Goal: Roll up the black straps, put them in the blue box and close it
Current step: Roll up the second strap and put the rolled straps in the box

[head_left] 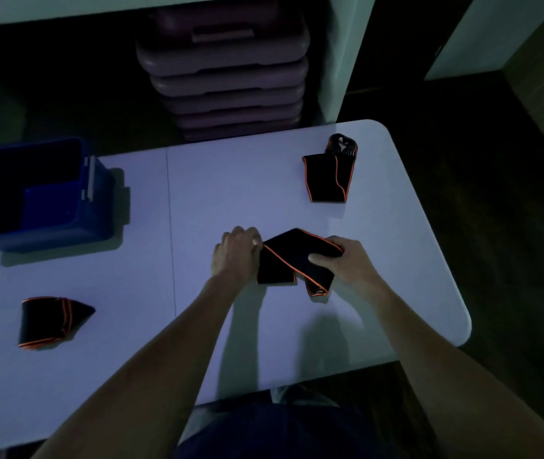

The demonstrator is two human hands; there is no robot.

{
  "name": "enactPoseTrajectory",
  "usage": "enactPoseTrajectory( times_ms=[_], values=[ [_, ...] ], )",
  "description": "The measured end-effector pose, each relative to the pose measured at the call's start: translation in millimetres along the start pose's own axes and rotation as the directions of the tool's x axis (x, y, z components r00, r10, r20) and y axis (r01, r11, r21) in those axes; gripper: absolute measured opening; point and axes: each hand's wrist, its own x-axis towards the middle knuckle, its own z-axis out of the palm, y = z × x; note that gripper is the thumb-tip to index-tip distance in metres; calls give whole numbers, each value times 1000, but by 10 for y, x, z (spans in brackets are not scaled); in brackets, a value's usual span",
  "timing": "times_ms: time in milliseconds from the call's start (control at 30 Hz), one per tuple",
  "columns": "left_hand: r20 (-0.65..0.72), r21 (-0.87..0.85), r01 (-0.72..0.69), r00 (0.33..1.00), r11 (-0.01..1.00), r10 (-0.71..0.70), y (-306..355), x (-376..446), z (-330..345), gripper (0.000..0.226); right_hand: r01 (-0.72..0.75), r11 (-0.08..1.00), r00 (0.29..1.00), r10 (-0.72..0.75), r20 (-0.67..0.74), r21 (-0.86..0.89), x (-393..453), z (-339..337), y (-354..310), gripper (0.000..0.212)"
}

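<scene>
Black strap (292, 260) between left hand (236, 251) and right hand (343, 260), long axis left-right.

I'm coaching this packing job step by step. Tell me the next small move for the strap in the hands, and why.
Probably keep rolling: the black fabric strap with orange edging is only partly wound, with a loose folded end lying on the pale table. The left hand and the right hand both have a grip on it, so turning it over that tail seems the natural move before it goes to the open blue plastic box.
</scene>
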Motion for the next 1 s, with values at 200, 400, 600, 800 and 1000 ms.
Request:
enactPoseTrajectory(
  times_ms=[200,400,600,800,1000],
  values=[
    [214,-122,-146,962,982,169,69,59,86,76,-205,954,963,157,221,217,196,78,-260,23],
    [8,-216,-41,999,976,43,18,27,113,33,-299,866,903,122,411,401,234,64,-436,28],
    [103,-334,254,967,908,-233,-78,24,17,23,-336,781,870,42,492,527,354,133,-665,28],
    [258,-485,489,872,725,-416,-320,84,139,33,-279,824,899,43,436,493,470,541,-778,36],
    [222,-514,589,794,624,-567,-558,103,212,26,-19,994,972,44,230,-109,552,779,-385,21]
  ],
)
